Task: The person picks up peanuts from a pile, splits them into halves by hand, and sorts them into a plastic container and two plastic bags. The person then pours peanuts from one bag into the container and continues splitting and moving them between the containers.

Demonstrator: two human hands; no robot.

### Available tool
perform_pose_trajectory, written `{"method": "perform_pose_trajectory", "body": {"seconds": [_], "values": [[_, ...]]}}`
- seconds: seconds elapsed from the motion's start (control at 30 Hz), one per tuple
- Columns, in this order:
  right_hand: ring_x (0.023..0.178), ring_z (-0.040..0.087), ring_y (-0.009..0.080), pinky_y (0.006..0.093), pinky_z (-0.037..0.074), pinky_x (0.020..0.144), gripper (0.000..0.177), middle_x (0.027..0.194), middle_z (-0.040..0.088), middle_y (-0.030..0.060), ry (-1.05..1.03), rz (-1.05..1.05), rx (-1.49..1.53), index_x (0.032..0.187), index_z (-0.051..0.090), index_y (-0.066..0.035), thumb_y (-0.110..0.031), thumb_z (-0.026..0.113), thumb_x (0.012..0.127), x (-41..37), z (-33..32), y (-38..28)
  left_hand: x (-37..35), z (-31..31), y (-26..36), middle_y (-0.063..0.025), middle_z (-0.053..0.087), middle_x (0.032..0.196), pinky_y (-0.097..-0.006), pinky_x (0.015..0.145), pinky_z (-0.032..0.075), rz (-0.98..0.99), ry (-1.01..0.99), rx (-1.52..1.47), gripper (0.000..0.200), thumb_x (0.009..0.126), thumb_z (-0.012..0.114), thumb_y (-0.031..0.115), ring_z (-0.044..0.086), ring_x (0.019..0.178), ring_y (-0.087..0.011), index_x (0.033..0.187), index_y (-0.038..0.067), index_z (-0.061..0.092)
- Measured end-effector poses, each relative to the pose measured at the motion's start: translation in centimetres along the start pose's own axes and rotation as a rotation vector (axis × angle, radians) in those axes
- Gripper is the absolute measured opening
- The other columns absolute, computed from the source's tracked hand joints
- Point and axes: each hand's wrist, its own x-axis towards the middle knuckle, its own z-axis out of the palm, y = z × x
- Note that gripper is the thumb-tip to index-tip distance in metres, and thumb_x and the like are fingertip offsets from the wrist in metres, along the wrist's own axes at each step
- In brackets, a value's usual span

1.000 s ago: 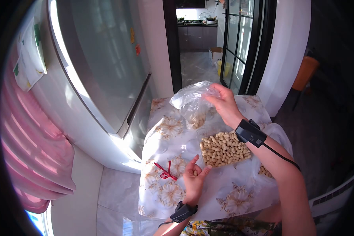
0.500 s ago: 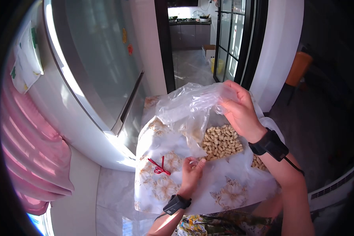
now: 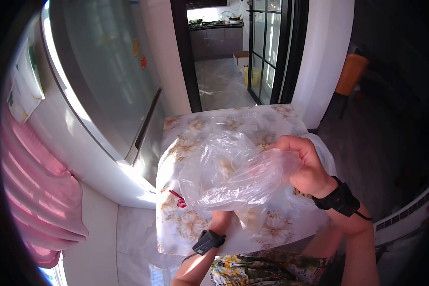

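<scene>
A clear plastic bag (image 3: 224,183) is spread above the flowered tablecloth (image 3: 190,221), covering much of the table's middle. My right hand (image 3: 304,164) grips the bag's edge, fingers closed round the film. Only the wrist and the back part of my left hand (image 3: 221,220) show below the bag; its fingers are hidden behind the plastic. Peanuts (image 3: 300,193) are barely visible beneath and beside my right hand, mostly covered. Red ties (image 3: 180,200) lie at the bag's left side, partly hidden by it.
A refrigerator (image 3: 105,71) stands at the left, near a pink cloth (image 3: 43,190). Beyond the table, a doorway with a glass door (image 3: 264,52) opens to a kitchen. An orange chair (image 3: 352,74) is at the right, with a white slatted object (image 3: 405,217) nearer.
My right hand has come lower and nearer, drawing the bag over my left hand and the peanuts. The view has shifted slightly, showing more of the table's far side.
</scene>
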Motion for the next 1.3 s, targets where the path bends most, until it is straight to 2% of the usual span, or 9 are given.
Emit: {"method": "perform_pose_trajectory", "body": {"seconds": [0.17,0.33,0.5,0.6,0.7,0.8,0.9,1.13,1.3], "values": [[0.089,0.060,0.0081,0.0252,0.048,0.078,0.016,0.090,0.066,-0.0007,0.005,0.005,-0.055,0.094,0.063,0.000,0.004,0.068,0.080,-2.5,-0.6,1.1,-2.0,1.8,9.5,-0.0138,0.069,0.107,-0.0339,0.091,0.049,-0.014,-0.091,-0.137,0.049,0.099,0.051,0.043,0.064,0.100,-0.0206,0.121,0.000,0.062],[0.099,0.068,0.0208,0.0311,0.052,0.081,0.019,0.105,0.070,0.0098,-0.369,0.018,-0.339,0.099,0.065,0.000,0.003,0.069,0.081,-7.0,-0.7,2.4,-4.0,1.8,15.1,-0.0127,0.070,0.104,-0.0314,0.086,0.050,-0.210,-0.069,-0.382,0.056,0.099,0.049,0.048,0.065,0.095,-0.0188,0.120,-0.002,0.063],[0.096,0.066,0.0272,0.0344,0.053,0.080,0.024,0.103,0.069,0.0088,-0.404,0.111,-0.448,0.098,0.064,-0.001,0.009,0.064,0.076,-10.8,-0.4,4.7,-4.8,2.8,19.6,-0.0118,0.070,0.102,-0.0293,0.082,0.051,-0.392,-0.049,-0.579,0.061,0.099,0.047,0.052,0.066,0.091,-0.0172,0.119,-0.003,0.063],[0.098,0.065,0.0258,0.0338,0.052,0.081,0.028,0.100,0.069,0.0077,-0.390,0.044,-0.474,0.097,0.064,-0.001,0.010,0.064,0.072,-11.4,-0.6,5.6,-5.3,1.4,19.2,-0.0057,0.068,0.092,-0.0239,0.070,0.047,-0.260,0.039,-0.142,0.076,0.098,0.041,0.062,0.062,0.079,-0.0121,0.117,-0.008,0.063],[0.102,0.063,0.0263,0.0352,0.051,0.086,0.031,0.102,0.067,0.0068,-0.429,0.026,-0.472,0.097,0.065,-0.003,0.010,0.065,0.069,-11.9,-0.5,6.4,-6.5,0.4,19.9,0.0007,0.060,0.080,-0.0228,0.065,0.041,-0.126,0.046,0.217,0.074,0.094,0.052,0.061,0.052,0.071,-0.0078,0.119,-0.008,0.062],[0.114,0.056,0.0298,0.0403,0.047,0.092,0.035,0.118,0.060,0.0086,-0.434,-0.043,-0.623,0.101,0.064,-0.006,0.004,0.069,0.068,-12.3,0.6,6.8,-8.1,-0.3,20.5,0.0052,0.050,0.068,-0.0258,0.059,0.038,0.038,-0.019,0.423,0.057,0.080,0.080,0.038,0.046,0.064,-0.0069,0.116,-0.004,0.066],[0.123,0.047,0.0338,0.0450,0.043,0.097,0.039,0.132,0.049,0.0104,-0.353,-0.036,-0.827,0.104,0.064,-0.009,-0.003,0.071,0.067,-13.6,2.0,8.0,-9.3,1.2,21.9,0.0028,0.053,0.066,-0.0269,0.057,0.039,-0.018,-0.084,0.838,0.044,0.079,0.081,0.032,0.047,0.063,-0.0063,0.107,0.000,0.070],[0.126,0.043,0.0368,0.0458,0.041,0.100,0.042,0.140,0.045,0.0127,-0.387,0.008,-0.936,0.107,0.066,-0.011,-0.008,0.073,0.066,-13.8,0.9,13.6,-9.9,-0.7,18.0,-0.0006,0.055,0.068,-0.0260,0.057,0.040,-0.033,0.074,0.338,0.044,0.079,0.082,0.034,0.050,0.063,-0.0087,0.103,-0.001,0.070],[0.123,0.050,0.0393,0.0478,0.042,0.101,0.035,0.138,0.051,0.0165,-0.332,0.039,-0.891,0.105,0.068,-0.009,-0.007,0.071,0.070,-11.0,1.3,15.9,-11.0,0.4,21.1,-0.0045,0.054,0.076,-0.0263,0.060,0.045,0.086,0.062,0.776,0.064,0.069,0.087,0.043,0.056,0.068,-0.0137,0.109,-0.002,0.067]]}}
